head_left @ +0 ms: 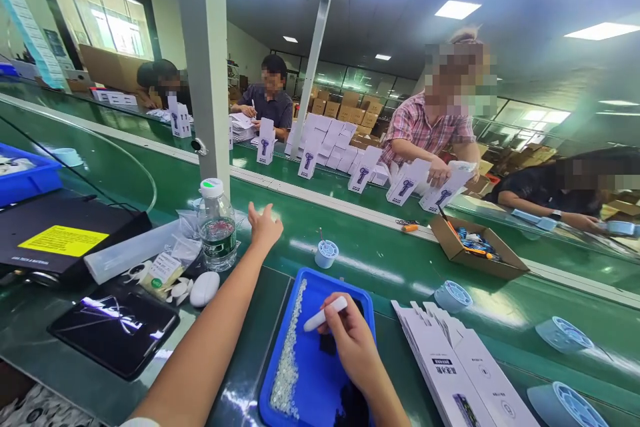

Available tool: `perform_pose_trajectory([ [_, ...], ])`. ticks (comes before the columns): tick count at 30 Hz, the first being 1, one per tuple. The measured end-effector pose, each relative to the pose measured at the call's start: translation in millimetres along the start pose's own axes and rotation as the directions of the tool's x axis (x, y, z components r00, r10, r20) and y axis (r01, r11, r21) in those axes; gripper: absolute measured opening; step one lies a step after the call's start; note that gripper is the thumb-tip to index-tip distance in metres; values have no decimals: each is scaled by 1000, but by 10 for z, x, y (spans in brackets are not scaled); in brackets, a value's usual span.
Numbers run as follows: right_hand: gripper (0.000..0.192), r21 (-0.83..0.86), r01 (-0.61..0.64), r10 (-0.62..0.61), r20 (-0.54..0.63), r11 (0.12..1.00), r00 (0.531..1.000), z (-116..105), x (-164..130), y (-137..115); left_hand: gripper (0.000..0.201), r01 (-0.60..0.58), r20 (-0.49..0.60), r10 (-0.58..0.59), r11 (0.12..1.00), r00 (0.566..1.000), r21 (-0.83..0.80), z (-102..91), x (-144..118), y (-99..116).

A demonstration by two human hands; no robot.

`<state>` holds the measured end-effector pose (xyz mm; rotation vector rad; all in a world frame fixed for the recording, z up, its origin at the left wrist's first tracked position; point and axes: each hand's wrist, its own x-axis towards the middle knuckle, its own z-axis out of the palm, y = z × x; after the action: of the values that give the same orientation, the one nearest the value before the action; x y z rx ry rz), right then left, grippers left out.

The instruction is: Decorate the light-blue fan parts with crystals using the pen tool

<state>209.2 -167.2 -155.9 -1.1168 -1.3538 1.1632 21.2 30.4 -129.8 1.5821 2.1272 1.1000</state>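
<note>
My left hand (266, 228) reaches out over the green belt beside the water bottle, fingers spread and nothing visible in them. A light blue round plastic part (327, 253) with a thin wire or pin sticking up is to its right, apart from it. Over the blue tray (267, 373), my right hand (350, 333) grips a white pen-shaped tool (320, 317). Small clear pieces (286, 373) lie heaped along the tray's left side. Dark small pieces (351, 407) lie on its right side, partly hidden by my right hand and forearm.
Left are a water bottle (218, 230), a phone (117, 330), a white earbud case (205, 289) and a black device (60, 240). Right are flat printed boxes (455, 367), more blue round parts (453, 296) and a cardboard box (480, 253). Several people work across the belt.
</note>
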Motion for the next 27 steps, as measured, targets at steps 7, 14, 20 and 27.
perform_pose_trajectory([
  [7,22,-299,119,-143,-59,947,988,12,-4,-47,50,61,36,-61,998,997,13,1,15,-32],
  [14,22,-445,177,-303,-230,878,925,-195,32,-92,52,117,34,-117,993,993,4,-66,29,-51],
  [20,25,-521,110,-387,-459,846,800,-378,-43,19,59,160,25,-162,986,986,51,-89,99,-160],
  [27,24,-551,79,-377,-452,830,808,-354,-31,49,61,175,47,-179,981,983,78,-66,91,-169],
])
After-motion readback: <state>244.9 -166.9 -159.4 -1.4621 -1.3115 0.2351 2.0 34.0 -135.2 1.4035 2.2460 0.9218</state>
